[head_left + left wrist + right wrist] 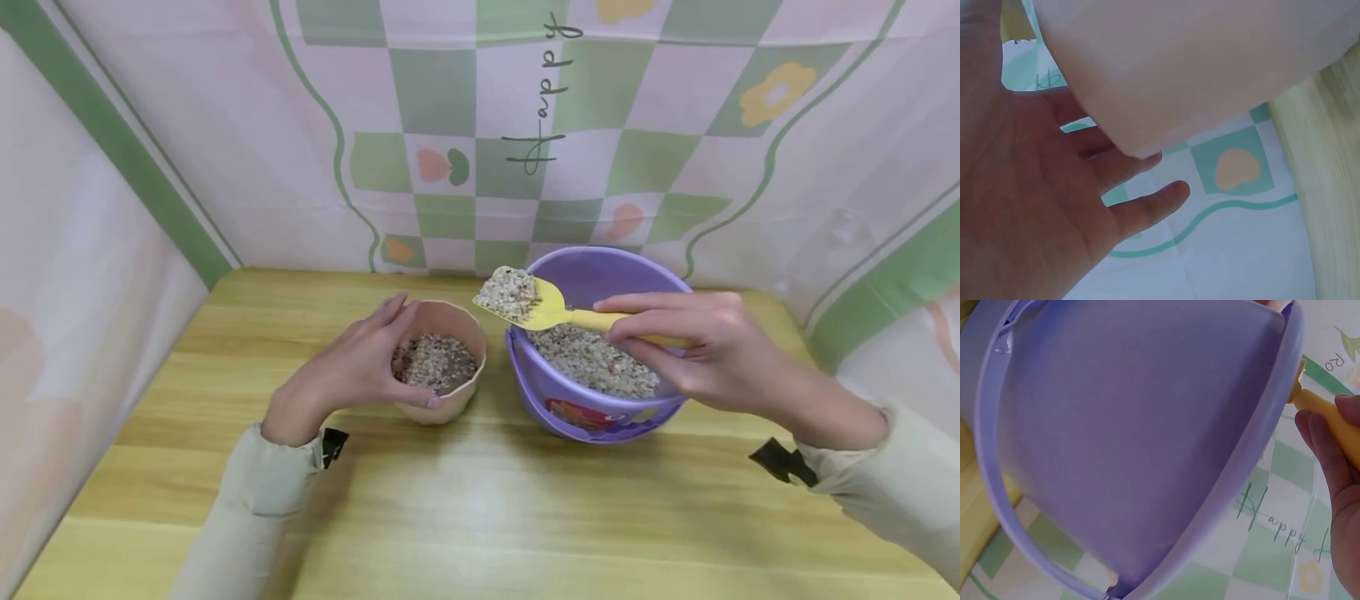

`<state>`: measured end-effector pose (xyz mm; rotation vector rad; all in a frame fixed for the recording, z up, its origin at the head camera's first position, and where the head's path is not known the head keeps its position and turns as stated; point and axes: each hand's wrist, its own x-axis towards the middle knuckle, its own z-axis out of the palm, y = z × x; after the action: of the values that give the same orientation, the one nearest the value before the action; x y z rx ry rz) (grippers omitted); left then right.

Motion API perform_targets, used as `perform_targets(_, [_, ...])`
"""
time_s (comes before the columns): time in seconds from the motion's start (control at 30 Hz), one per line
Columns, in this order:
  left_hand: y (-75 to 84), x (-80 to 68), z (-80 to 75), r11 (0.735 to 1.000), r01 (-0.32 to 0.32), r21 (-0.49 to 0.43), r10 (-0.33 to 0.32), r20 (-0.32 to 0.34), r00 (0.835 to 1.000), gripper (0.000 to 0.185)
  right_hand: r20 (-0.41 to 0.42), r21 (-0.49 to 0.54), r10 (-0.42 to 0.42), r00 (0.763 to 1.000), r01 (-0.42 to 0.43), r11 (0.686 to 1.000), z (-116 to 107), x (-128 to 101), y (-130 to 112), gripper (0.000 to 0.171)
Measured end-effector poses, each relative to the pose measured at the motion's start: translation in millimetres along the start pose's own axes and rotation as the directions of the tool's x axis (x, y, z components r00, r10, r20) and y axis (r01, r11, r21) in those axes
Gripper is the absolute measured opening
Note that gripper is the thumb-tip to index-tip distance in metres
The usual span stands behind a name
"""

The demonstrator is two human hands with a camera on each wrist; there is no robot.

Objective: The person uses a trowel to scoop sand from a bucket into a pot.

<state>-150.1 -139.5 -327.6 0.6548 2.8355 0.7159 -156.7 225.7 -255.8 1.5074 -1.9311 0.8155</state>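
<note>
My right hand (pixel 716 354) pinches the handle of a small yellow shovel (pixel 551 307), heaped with pale gravel (pixel 507 293). The shovel is raised over the left rim of a purple bucket (pixel 600 407), its blade pointing toward the pot. More gravel (pixel 600 362) lies inside the bucket. On the left, my left hand (pixel 337 367) holds a peach-coloured pot (pixel 457 402), thumb at the front rim and fingers round the back. Some gravel (pixel 435 362) covers the pot's bottom. From the left wrist, the pot's wall (pixel 1197 69) hides some fingertips.
Both containers stand near the back of a wooden table (pixel 465 508). Behind it hangs a checkered cloth (pixel 513 92) with printed lettering and flowers. The bucket's purple handle (pixel 991 444) hangs down along its side.
</note>
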Motion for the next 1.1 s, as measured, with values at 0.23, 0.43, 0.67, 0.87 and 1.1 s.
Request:
perform_targets(0.23, [-5.8,-2.3,2.1,0.999,0.0,-0.045,0.001,0.019,1.0,0.133,0.032,0.016,-0.017,0.999,0.016,1.0,7.5,8.2,-1.9,0.029])
perform_targets(0.43, [-10.9,-2.1,2.9,0.997,-0.018,-0.069,0.019,0.015,1.0,0.135,0.072,0.034,-0.031,0.997,0.028,0.999,14.1,15.1,-2.9,0.026])
perform_targets(0.67, [-17.2,-1.9,5.7,0.996,-0.008,-0.083,0.008,0.007,1.0,0.137,0.121,0.073,-0.073,0.99,0.065,0.995,27.0,20.9,-0.6,0.024])
perform_targets(0.87, [-19.0,-1.3,7.5,0.996,0.0,-0.086,0.0,0.003,1.0,0.139,0.14,0.106,-0.086,0.986,0.072,0.992,34.6,25.5,-0.1,0.025])
perform_targets(1.1, [-19.5,-1.4,7.7,0.996,0.012,-0.084,-0.013,-0.008,1.0,0.138,0.243,0.103,0.006,0.97,-0.032,0.994,37.6,28.9,-1.8,0.032])
